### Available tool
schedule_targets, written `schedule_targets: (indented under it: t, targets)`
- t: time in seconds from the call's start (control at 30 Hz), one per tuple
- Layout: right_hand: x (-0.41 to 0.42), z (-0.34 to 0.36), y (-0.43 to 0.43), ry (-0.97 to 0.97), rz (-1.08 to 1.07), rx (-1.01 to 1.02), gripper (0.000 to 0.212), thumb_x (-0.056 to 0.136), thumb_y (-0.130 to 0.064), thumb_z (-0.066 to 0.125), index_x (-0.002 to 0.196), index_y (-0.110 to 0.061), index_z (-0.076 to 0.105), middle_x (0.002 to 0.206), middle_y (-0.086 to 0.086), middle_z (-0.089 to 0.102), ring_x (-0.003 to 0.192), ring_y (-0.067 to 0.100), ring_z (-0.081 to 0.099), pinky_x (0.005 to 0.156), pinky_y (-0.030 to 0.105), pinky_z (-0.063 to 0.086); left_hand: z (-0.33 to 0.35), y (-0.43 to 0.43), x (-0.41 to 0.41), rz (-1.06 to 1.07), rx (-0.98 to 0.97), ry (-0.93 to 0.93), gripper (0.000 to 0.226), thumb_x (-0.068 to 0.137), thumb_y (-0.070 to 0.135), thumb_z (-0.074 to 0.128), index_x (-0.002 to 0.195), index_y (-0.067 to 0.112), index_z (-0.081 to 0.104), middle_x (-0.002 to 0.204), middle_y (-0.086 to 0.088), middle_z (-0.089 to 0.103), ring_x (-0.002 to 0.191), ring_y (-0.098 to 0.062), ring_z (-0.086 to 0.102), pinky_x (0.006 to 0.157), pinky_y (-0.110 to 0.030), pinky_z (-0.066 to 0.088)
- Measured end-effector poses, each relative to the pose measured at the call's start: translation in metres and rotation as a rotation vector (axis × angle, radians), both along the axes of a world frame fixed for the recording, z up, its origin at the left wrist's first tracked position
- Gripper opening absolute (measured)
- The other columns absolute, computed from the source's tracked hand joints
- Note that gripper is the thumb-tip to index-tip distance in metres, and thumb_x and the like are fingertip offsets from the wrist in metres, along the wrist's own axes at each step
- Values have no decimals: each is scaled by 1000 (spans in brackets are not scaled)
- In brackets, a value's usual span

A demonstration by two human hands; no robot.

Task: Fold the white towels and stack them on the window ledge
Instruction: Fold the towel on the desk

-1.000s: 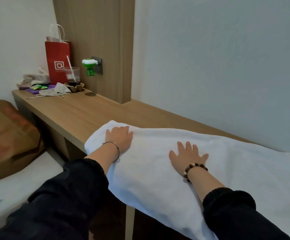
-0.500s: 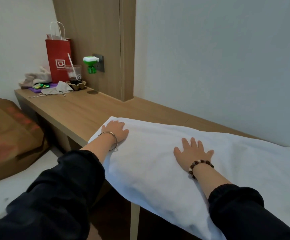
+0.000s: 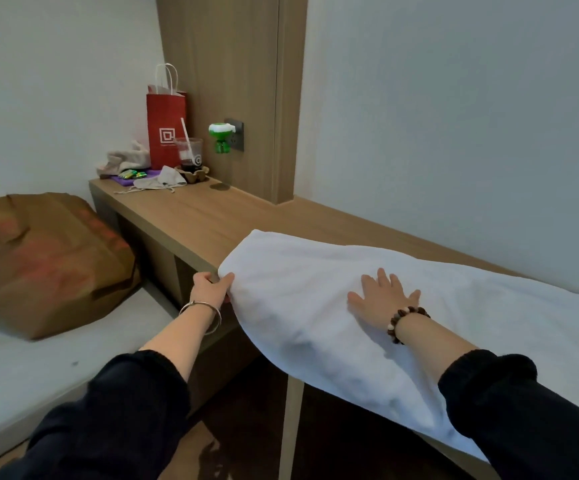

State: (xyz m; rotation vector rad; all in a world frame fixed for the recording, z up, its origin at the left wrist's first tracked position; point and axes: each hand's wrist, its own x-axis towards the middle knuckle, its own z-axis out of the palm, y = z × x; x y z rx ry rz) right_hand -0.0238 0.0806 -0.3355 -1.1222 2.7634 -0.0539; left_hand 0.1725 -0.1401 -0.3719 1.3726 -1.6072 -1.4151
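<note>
Left hand (image 3: 209, 291) pinches the white towel (image 3: 298, 317); right hand (image 3: 383, 299) rests flat on it, fingers spread.

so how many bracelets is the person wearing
2. A metal bangle at the left hand, which grips the edge of the white towel; a bead bracelet at the right hand, flat on the towel. Sleeves may hide more.

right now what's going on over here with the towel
A person is handling a white towel spread along the wooden ledge. The left hand grips the towel's left end at the ledge's front edge, while the right hand presses flat on its middle. No folded stack is in view. A red paper bag and a drink cup stand at the ledge's far end.
</note>
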Motion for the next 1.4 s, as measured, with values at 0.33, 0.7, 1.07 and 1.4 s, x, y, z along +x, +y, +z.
schedule_targets:
  t: [0.33,0.7,1.07,1.4]
  targets:
    - [35,-13,18,-25,23,21,73,90,-68,20,151,-33,1,159,-4,-11,147,22,-9,110,64,3,38,4,26,-349,227,-118,31,89,20,66,115,5,57,117,-13,62,99,-28,60,87,-42,51]
    - [-28,39,82,-276,-274,-848,43,100,-27,43,139,-8,43,144,11,42,131,26,40,99,29,32,162,148,-55,-938,281,148,19,97,2,46,113,12,48,112,-11,54,103,-26,64,83,-36,54]
    - [-46,22,156,-314,-261,-289,48,102,-37,33,143,-13,34,148,8,37,134,28,37,106,33,29,24,200,-89,-1003,-764,-857,61,96,54,23,150,28,13,159,0,2,146,-27,-1,112,-60,5]
    - [-26,25,117,-87,-190,-247,58,100,-48,25,75,-6,59,81,8,62,78,25,56,68,32,40,36,145,-75,-799,-773,-558,31,97,27,32,111,31,59,124,4,50,121,-22,44,104,-49,25]
